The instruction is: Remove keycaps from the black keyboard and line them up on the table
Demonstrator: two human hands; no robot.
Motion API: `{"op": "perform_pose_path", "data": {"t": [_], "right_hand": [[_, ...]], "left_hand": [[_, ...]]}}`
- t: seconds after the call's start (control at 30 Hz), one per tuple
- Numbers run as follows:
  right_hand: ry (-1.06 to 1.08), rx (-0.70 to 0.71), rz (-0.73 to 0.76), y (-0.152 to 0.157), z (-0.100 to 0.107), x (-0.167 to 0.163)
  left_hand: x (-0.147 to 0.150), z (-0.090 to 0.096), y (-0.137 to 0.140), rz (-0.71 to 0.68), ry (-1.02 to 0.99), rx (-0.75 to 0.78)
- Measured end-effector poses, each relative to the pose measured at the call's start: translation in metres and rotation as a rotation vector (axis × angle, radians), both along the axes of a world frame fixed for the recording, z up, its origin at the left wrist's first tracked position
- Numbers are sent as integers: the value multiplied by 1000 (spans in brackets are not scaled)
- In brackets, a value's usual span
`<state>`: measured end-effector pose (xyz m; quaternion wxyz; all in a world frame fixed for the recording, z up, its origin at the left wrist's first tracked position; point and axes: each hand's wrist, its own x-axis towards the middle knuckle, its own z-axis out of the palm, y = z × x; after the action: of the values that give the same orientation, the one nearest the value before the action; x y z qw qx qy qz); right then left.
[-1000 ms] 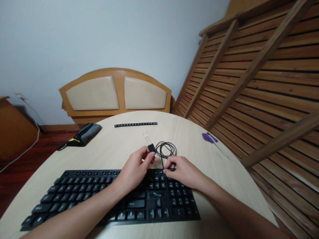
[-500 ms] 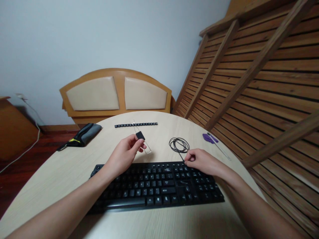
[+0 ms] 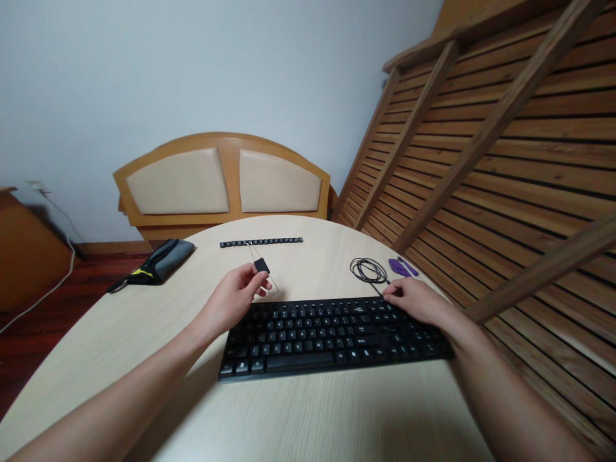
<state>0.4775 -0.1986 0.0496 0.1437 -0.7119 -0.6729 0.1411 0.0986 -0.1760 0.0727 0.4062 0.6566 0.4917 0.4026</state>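
My left hand (image 3: 239, 292) pinches the black block of a wire keycap puller (image 3: 262, 265), whose thin wire loops stick out on both sides. It hovers just past the back left corner of a black keyboard (image 3: 308, 343). My right hand (image 3: 412, 299) is closed at the keyboard's back right edge, where the black cable (image 3: 368, 271) comes out; its fingertips partly hide what they grip. The cable lies coiled beyond that hand. Farther back, a row of loose black keycaps (image 3: 276, 241) stretches across the table.
On the round pale table (image 3: 298, 417), a grey and black pouch (image 3: 166, 260) lies at the left. A purple piece (image 3: 399, 267) with a thin tool (image 3: 409, 267) sits near the right edge. Wooden slats (image 3: 510, 173) lean along the right; a headboard (image 3: 234, 179) stands behind.
The keyboard has slid right and slightly away, with my right hand and the cable coil moving along. My left hand, still holding the keycap puller, has shifted a little left.
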Motion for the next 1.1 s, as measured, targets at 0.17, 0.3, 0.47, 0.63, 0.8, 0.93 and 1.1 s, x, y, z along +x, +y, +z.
{"op": "perform_pose_path", "data": {"t": [0.17, 0.3, 0.47, 0.63, 0.8, 0.93, 1.1], "right_hand": [[-81, 80, -79, 1, 0, -7], [-75, 173, -61, 1, 3, -34], [62, 233, 368, -9, -1, -70], [85, 136, 504, -14, -6, -77], [147, 31, 510, -15, 0, -68], [155, -24, 534, -15, 10, -68], [162, 53, 538, -4, 37, -116]], "left_hand": [[-11, -12, -9, -29, 83, 120], [-23, -27, -20, 112, 85, 210], [-36, -42, -18, 84, 13, 138], [-38, -43, -15, 59, -13, 93], [-39, -43, -15, 38, 13, 104], [-44, -37, -14, -1, 69, 139], [-50, -25, -15, -87, 222, 218]]}}
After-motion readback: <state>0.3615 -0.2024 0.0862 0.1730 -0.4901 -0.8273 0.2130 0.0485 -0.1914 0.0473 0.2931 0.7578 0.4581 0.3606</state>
